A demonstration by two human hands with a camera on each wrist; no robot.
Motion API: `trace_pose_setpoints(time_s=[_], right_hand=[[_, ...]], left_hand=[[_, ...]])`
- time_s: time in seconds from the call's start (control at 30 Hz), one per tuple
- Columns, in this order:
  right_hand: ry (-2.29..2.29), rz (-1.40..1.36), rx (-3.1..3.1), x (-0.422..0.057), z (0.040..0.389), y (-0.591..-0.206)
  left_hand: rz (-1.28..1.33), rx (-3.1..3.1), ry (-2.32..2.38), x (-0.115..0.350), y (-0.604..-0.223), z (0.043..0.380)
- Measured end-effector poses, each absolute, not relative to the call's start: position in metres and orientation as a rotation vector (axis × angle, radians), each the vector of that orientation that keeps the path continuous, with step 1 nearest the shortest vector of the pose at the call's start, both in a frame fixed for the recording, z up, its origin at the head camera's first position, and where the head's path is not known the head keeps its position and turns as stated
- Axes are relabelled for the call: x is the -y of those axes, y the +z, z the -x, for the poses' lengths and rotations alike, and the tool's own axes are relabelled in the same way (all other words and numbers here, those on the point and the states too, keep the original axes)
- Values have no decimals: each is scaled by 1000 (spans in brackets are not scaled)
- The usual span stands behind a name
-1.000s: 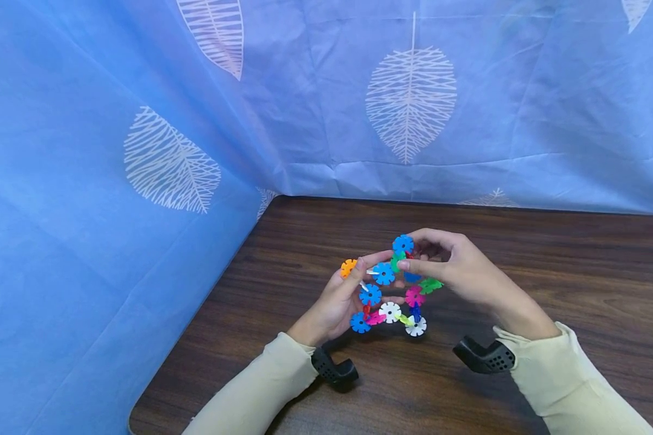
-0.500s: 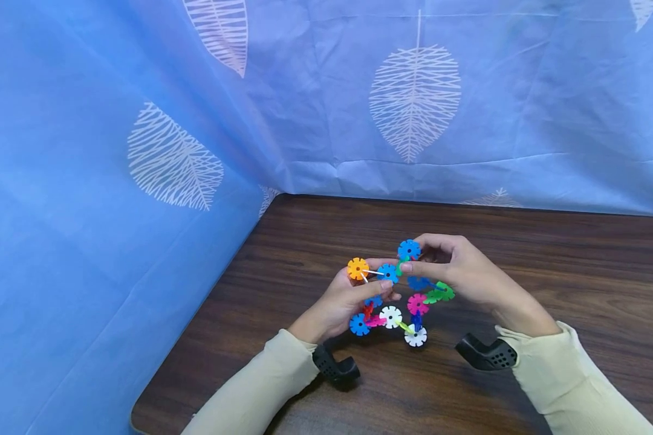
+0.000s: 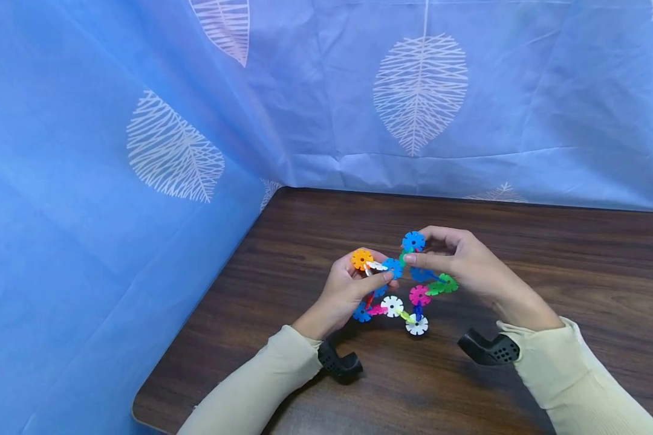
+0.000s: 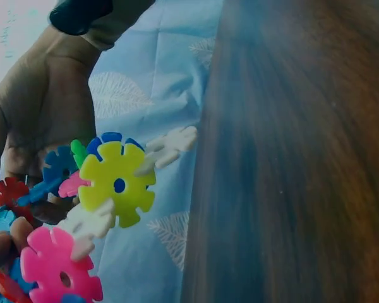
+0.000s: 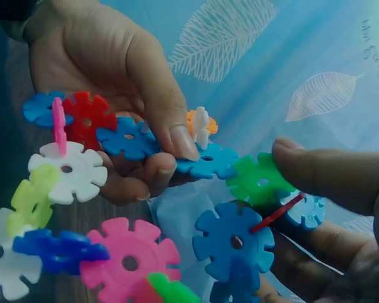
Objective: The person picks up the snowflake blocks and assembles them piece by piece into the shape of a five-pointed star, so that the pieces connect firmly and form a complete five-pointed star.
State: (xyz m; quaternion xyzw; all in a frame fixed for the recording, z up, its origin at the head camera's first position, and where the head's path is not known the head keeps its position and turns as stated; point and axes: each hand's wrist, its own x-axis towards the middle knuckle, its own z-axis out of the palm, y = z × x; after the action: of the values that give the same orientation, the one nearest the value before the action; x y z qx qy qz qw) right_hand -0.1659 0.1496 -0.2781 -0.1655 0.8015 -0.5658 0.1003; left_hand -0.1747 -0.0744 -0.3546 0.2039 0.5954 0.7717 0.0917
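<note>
Several notched plastic snowflake discs are joined edge to edge into an open ring [image 3: 392, 306], held up over the table. My left hand [image 3: 340, 293] pinches a blue disc [image 5: 211, 163] between thumb and fingers. Above that thumb sits an orange disc [image 3: 361, 260], linked by white discs. My right hand [image 3: 476, 272] pinches a green disc [image 5: 260, 180] at the ring's upper part, with another blue disc [image 3: 413, 241] just above the thumb tip. Pink, white and dark blue discs hang along the lower side. A yellow disc [image 4: 119, 183] shows up close in the left wrist view.
A dark wood-grain table [image 3: 522, 386] lies beneath both hands. Blue cloth [image 3: 326, 90] with white leaf prints hangs along its back and left edges. Black wrist mounts [image 3: 490, 348] stick out from the cream sleeves.
My left thumb has come down from beside the orange disc onto the blue disc to its right, and the orange disc now shows fully. The right hand keeps its pinch.
</note>
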Motion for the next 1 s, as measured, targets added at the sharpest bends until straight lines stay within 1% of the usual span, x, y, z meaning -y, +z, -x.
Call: trace_pose_setpoints(time_s=[0.43,0.57,1.0], right_hand=[[-1645,635,-2386,-158,172,-282],[-1699,637,-2359,-157,172,-285],[-1762,510,-2334,-145,172,-290]], left_hand=[[-812,-2044,2265,71,-353,174],[-806,-2052,2271,71,-354,175],[-726,-2036,2268,79,-356,175]])
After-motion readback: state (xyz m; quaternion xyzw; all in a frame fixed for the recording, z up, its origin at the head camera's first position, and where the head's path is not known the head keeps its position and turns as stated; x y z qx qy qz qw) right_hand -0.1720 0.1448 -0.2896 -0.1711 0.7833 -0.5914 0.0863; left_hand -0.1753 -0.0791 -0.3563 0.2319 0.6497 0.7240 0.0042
